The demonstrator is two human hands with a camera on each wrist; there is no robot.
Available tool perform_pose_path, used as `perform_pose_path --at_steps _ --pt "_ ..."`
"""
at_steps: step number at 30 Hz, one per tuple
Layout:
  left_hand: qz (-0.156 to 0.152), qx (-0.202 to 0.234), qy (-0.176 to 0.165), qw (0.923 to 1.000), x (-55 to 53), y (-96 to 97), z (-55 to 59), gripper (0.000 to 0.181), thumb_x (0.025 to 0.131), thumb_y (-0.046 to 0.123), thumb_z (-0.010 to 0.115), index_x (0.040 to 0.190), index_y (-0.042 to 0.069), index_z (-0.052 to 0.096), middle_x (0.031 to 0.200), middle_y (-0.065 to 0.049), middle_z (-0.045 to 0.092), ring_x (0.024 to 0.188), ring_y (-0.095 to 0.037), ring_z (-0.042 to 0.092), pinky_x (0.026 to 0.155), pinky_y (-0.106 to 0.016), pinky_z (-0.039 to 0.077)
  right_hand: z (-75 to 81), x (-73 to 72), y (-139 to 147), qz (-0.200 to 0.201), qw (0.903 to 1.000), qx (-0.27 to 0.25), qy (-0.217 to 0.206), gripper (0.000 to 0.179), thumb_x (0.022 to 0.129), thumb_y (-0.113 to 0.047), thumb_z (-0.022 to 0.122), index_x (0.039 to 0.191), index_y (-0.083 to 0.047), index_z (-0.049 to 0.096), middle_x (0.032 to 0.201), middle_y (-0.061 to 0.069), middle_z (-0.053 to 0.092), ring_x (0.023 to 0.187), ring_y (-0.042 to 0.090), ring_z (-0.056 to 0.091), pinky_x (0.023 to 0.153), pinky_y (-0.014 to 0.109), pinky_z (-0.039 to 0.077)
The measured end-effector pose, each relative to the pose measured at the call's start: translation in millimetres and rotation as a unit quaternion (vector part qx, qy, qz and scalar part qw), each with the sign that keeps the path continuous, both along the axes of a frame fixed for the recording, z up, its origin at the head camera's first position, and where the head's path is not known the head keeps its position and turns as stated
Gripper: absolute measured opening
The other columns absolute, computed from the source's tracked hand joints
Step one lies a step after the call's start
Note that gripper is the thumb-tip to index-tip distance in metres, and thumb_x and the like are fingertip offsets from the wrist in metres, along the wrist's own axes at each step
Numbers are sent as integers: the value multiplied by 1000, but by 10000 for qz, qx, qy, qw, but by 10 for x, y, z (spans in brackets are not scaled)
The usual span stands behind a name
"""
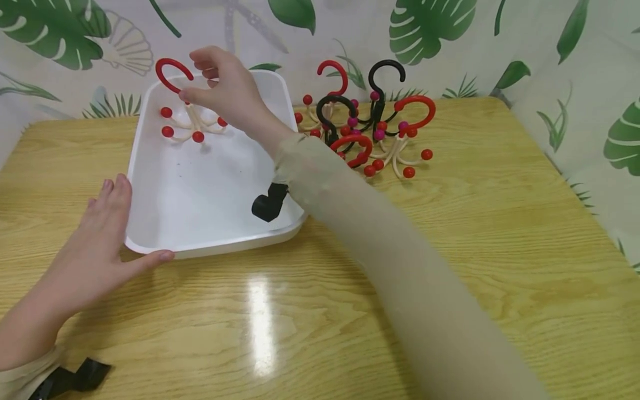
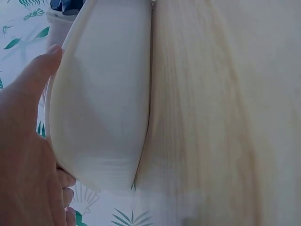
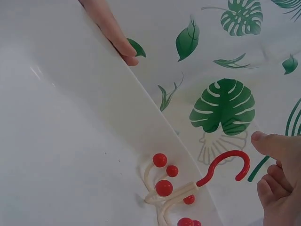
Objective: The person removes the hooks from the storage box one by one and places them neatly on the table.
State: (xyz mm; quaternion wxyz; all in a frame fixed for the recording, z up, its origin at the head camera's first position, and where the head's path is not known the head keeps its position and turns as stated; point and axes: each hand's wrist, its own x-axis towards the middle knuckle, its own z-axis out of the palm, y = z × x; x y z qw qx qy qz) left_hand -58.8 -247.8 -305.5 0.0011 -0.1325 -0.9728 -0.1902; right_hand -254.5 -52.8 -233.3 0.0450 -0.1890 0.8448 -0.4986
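Observation:
In the head view, a multi-arm hook hanger (image 1: 194,119) with a red hook, cream arms and red ball tips stands in the back left of a white plastic tray (image 1: 215,244). My right hand (image 1: 227,83) is beside its red hook, fingers loosely bent. The right wrist view shows a gap between this right hand (image 3: 280,172) and the hook of the hanger (image 3: 181,193). My left hand (image 1: 95,250) rests against the tray's near left corner, fingers straight along the side, thumb by the front wall. Its fingertips are partly hidden in the left wrist view.
To the right of the tray, several similar hangers (image 1: 400,147) stand close together on the wooden table (image 1: 475,233), some with red hooks, some black. My right forearm (image 1: 370,222) crosses over the tray's right side. A leaf-patterned wall covering (image 1: 340,33) rises behind.

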Motion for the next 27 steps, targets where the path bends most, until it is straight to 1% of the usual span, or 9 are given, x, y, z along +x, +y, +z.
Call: perform_pose_path --at_steps 2,6,11,13,17,21,23,27 --pt "-2 36 6 10000 -2 -7 1 114 75 52 67 143 8 -14 149 -3 -15 136 -19 -18 109 -41 -11 -35 -49 -40 -49 9999 -64 -90 61 77 -24 72 131 -20 44 128 -8 48 111 3 44 84 6 38" --pt "13 98 -30 9999 -5 -14 -7 114 74 51 67 143 10 -14 149 -3 -14 136 -19 -18 109 -41 -10 -141 -159 -115 -133 9988 -165 -430 60 78 -25 71 131 -22 44 128 -10 47 112 3 44 82 9 41" --pt "98 88 -145 9998 5 -11 1 115 74 52 68 143 10 -14 149 -2 -15 135 -18 -19 109 -41 -10 -252 -278 -213 -359 9957 -191 -833 61 79 -25 71 132 -25 42 131 -14 44 117 1 41 84 11 42" --pt "120 70 -167 9998 10 -9 2 115 73 52 68 143 9 -13 149 -2 -16 135 -18 -19 110 -41 -10 -270 -301 -244 -358 9947 -200 -942 64 78 -25 71 134 -25 39 133 -14 42 119 0 40 86 11 42" --pt "136 77 -178 9997 14 -4 -12 115 73 52 68 144 11 -14 149 -1 -16 135 -18 -19 110 -42 -9 -258 -304 -304 -205 9934 -350 -1076 69 78 -24 72 137 -26 36 134 -14 41 120 1 40 86 11 42" --pt "100 153 -141 9997 7 -12 -15 115 73 50 69 144 12 -14 150 -1 -15 136 -19 -18 110 -42 -9 -205 -288 -370 -173 9935 -372 -1065 70 77 -24 72 137 -27 36 134 -14 41 113 2 44 82 11 44" --pt "85 167 -137 9997 5 -17 -13 115 73 49 70 144 12 -13 150 -1 -15 136 -19 -17 110 -42 -8 -183 -283 -392 -186 9939 -311 -1037 68 78 -24 71 136 -27 36 133 -14 42 109 2 45 80 10 44" --pt "98 148 -179 9997 6 -22 -13 116 73 49 70 144 11 -13 150 -1 -15 136 -19 -18 110 -43 -8 -168 -269 -396 -260 9938 -313 -1034 58 81 -20 69 132 -23 42 126 -11 49 100 2 49 74 10 46"
